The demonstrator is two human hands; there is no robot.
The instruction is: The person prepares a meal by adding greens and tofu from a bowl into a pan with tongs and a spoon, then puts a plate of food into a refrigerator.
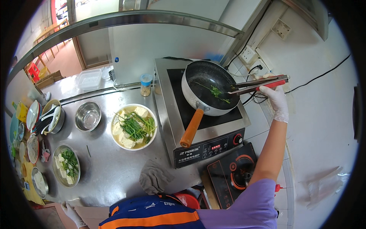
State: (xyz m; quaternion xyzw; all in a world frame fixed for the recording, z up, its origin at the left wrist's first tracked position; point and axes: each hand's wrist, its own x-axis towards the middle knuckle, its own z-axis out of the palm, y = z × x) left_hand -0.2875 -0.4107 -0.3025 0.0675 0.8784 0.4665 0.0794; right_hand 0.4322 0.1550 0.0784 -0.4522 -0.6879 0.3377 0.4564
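Observation:
My right hand [273, 93], in a thin white glove, is closed on kitchen tongs [257, 85] with red grips. The tips of the tongs reach into a deep black-lined wok [204, 83] with a wooden handle [192, 128], beside some green herbs [216, 91]. The wok stands on an induction cooker [210, 123] with a lit red display. My gloved left hand [71, 213] hangs low at the bottom left, past the counter's front edge, with nothing visible in it. Left of the cooker sits a white bowl [114, 138] of tofu chunks, green stalks and broth.
A steel bowl [88, 116], a steel dish of tofu and greens [66, 166], a grey cloth [154, 177] and a blue-lidded shaker [145, 85] stand on the steel counter [111, 177]. Plates and a utensil basket [59, 121] crowd the left. A second induction hob [236, 174] lies lower right.

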